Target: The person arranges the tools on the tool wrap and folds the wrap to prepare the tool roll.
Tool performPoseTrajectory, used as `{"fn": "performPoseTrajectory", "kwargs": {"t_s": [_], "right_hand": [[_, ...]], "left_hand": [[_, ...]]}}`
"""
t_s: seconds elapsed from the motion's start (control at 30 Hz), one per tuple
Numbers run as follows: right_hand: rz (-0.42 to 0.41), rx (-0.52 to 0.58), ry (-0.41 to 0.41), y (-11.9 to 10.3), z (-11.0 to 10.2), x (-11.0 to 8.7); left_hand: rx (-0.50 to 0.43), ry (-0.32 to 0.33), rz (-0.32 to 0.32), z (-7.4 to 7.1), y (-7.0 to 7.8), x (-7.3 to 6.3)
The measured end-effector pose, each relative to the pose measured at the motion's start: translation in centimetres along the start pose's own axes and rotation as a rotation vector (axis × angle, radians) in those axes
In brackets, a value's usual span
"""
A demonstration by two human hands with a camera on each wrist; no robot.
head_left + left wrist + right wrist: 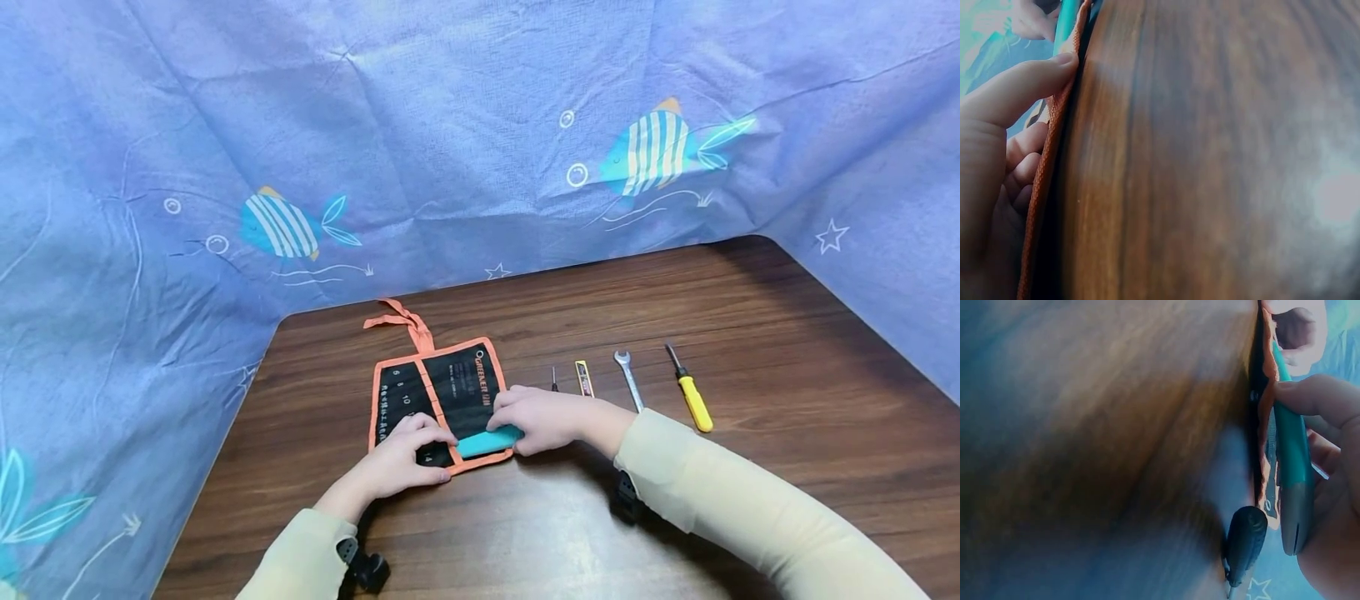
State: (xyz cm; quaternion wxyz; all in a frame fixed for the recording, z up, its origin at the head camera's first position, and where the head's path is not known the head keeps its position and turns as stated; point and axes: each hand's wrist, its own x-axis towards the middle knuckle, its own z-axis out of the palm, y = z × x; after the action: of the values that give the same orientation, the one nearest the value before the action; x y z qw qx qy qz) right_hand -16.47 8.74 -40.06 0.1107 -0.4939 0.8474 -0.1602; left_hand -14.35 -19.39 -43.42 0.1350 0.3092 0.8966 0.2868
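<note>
A black tool pouch [465,379] with orange trim lies unfolded on the table. On its near right part is a teal utility knife [487,442]; its grey slotted end shows in the right wrist view. My right hand [536,419] grips this knife [1293,447], thumb on one side and fingers on the other. At the pouch's near edge, my left hand [408,454] holds the fabric. In the left wrist view its thumb presses the orange trim [1054,131], with the other fingers curled behind. The knife's left end reaches the orange divider by the left fingertips.
Right of the pouch lie a small dark screwdriver [554,379], a yellow-and-white flat pack [584,379], a wrench [628,379] and a yellow-handled screwdriver [693,400]. Orange ties [408,321] extend from the pouch's far edge. A blue fish-print cloth [465,150] hangs behind the wooden table [787,350].
</note>
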Motion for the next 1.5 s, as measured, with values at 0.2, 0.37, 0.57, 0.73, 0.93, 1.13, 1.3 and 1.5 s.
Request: {"fn": "performPoseTrajectory", "kwargs": {"t_s": [0.2,0.37,0.57,0.73,0.93,1.13,1.3,1.5], "right_hand": [[-0.005,0.021,-0.007,-0.5,0.5,0.6],[0.002,0.025,0.003,-0.9,1.0,1.4],[0.008,0.007,0.038,-0.9,1.9,1.5],[0.0,-0.004,0.073,-0.9,2.3,1.6],[0.068,-0.003,0.097,-0.4,1.8,0.2],[0.084,-0.05,0.14,0.6,1.2,-2.4],[0.075,-0.094,0.176,0.9,1.2,-3.4],[0.066,-0.126,0.196,1.0,1.5,-3.4]], "left_hand": [[0.045,0.029,-0.005,0.2,0.2,0.1],[0.066,0.075,-0.018,0.3,0.5,-0.1],[0.056,0.1,-0.005,0.8,0.7,0.2],[0.047,0.11,0.0,0.9,0.6,0.3],[0.061,0.111,-0.002,0.9,0.5,0.1],[0.088,0.139,0.017,0.9,0.5,-0.3],[0.113,0.163,0.035,0.8,0.4,-0.6],[0.104,0.159,0.016,0.7,0.5,-0.8]]}}
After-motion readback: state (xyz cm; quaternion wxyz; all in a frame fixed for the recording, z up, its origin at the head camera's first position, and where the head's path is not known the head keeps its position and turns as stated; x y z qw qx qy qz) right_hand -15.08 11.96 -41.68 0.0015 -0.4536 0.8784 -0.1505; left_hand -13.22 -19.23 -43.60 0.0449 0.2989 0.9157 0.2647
